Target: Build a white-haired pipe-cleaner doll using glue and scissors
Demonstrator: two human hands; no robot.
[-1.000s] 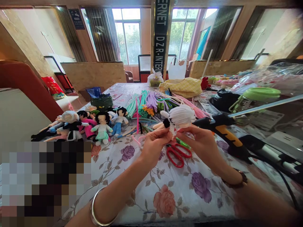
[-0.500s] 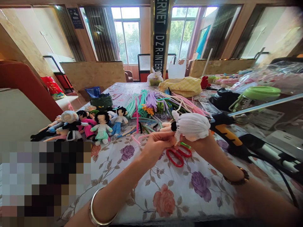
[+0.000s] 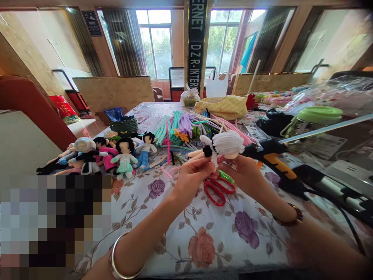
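Note:
Both my hands hold a small white pipe-cleaner doll [image 3: 224, 144] above the flowered tablecloth [image 3: 204, 237]. My left hand [image 3: 192, 175] pinches the doll's lower body with closed fingers. From the right, my right hand [image 3: 243, 175] grips under its big white fluffy head. A black band and pale limbs stick out to the doll's left. Red-handled scissors [image 3: 217, 190] lie on the cloth just beneath my hands. A black and orange glue gun [image 3: 274, 161] rests close to my right hand.
Several finished dolls [image 3: 116, 153] lie at the left. A heap of coloured pipe cleaners [image 3: 186, 130] is behind my hands. A yellow checked bag [image 3: 224, 107], a green-lidded container [image 3: 319, 115] and plastic bags crowd the back and right. A blurred patch covers the lower left.
The doll was tipped to the right with its white head low half a second ago; now it is turned back, head up and nearer the centre. Both hands kept their hold.

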